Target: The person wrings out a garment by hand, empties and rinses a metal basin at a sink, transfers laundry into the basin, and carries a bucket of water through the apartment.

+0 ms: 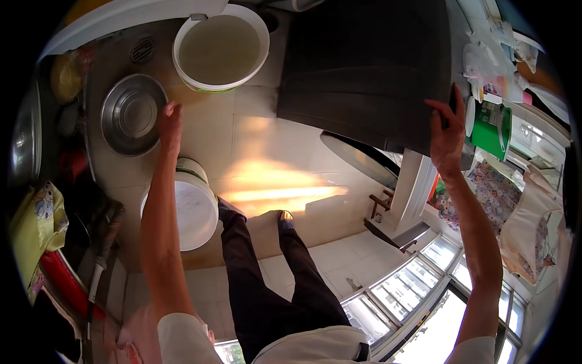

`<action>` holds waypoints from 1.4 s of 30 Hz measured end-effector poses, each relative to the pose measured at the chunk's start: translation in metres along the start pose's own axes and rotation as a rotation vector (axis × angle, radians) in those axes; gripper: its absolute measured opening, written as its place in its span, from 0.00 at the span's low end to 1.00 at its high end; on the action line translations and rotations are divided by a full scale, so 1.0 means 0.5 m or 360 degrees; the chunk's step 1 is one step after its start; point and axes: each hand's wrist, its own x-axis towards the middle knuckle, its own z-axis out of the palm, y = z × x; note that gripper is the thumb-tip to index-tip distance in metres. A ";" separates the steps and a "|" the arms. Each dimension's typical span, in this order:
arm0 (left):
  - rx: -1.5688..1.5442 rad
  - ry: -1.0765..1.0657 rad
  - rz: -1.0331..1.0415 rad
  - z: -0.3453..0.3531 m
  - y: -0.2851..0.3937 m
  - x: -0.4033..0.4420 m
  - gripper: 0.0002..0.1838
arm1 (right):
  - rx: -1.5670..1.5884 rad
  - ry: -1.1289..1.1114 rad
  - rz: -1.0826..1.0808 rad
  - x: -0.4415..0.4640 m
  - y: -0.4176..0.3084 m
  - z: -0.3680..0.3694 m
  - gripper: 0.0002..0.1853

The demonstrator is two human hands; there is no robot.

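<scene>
My left hand (170, 128) hangs with curled fingers beside the right rim of a round steel basin (112, 121) on the floor. Whether it touches the basin, or anything is in its fingers, I cannot make out. My right hand (447, 134) is at the edge of a large dark boxy appliance (364, 67), thumb and fingers apart, seemingly resting against it. Ahead stands a white bucket (265, 42) holding cloudy water. A second white bucket (197, 218) is beside my feet, partly behind my left forearm.
A floor drain (143, 50) lies beyond the basin. Sunlight falls on the tiled floor (267, 182). At right are a green box (490, 130), plastic bags (485, 57) and hanging cloths (524, 224). A long-handled tool (97, 273) and yellow cloth (45, 224) are at left.
</scene>
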 end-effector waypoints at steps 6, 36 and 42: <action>-0.0823 0.0147 -0.0708 0.168 0.000 0.123 0.26 | -0.0039 -0.0010 -0.0022 0.004 0.001 -0.004 0.14; -0.1902 -0.0109 -0.0968 0.179 0.020 0.021 0.20 | 0.0122 -0.0039 0.0079 0.017 -0.008 -0.010 0.16; -0.2484 -0.0506 -0.0592 0.282 0.246 0.005 0.19 | 0.0138 -0.0007 0.0109 0.014 0.000 -0.022 0.13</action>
